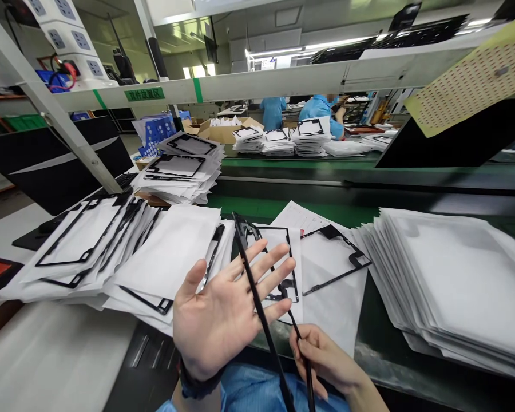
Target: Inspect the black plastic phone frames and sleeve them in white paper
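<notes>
A thin black rectangular frame (260, 303) is tilted up on its side, seen nearly edge-on. My right hand (326, 357) pinches one of its long bars low down, at the lower middle. My left hand (223, 312) faces palm up with fingers and thumb spread; one bar crosses in front of its fingers. Whether the fingers touch that bar I cannot tell. Behind the hands, another black frame (297, 257) lies on white paper, and a further frame (337, 280) lies on a sheet beside it. The lower end of the held frame runs out of view.
A thick stack of white sheets (467, 286) stands at right. Sheets interleaved with black frames (81, 234) pile up at left, with another pile (175, 171) behind. A green conveyor belt (249, 203) crosses beyond, under a white rail (257, 86). Blue-clothed co-workers (320, 109) sit far back.
</notes>
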Tool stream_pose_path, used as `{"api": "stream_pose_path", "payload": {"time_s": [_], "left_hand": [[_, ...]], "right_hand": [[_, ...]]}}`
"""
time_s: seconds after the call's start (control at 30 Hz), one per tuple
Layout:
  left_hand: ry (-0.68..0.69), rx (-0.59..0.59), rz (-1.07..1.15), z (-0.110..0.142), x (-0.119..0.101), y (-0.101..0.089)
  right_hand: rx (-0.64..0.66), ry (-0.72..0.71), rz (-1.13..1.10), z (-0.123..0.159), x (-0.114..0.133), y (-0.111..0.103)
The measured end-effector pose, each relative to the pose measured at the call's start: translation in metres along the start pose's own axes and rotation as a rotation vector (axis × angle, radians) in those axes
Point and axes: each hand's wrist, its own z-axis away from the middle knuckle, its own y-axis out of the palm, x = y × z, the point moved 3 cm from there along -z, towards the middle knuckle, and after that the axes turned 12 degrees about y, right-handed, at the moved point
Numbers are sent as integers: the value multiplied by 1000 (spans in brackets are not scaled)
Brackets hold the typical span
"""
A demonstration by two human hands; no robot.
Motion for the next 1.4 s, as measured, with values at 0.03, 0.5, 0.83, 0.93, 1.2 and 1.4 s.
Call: {"api": "stream_pose_path", "payload": {"time_s": [0.03, 0.5, 0.83, 0.93, 1.2, 1.4], "left_hand": [[-2, -9, -23, 0, -1, -1], [91, -320, -1000, 6, 29, -84], [20, -283, -1079, 19, 11, -96], [-32, -239, -1051, 18, 7, -100], [-128, -207, -935, 21, 4, -85], [-61, -204, -809, 25, 2, -79]], "right_hand": [[-27, -23, 1, 2, 1, -1], [-750, -447, 32, 67, 49, 21], [-529, -369, 101, 84, 48, 10], [-438, -343, 114, 88, 49, 10], [-373, -389, 7, 89, 51, 13], [-257, -448, -12, 92, 49, 20]]}}
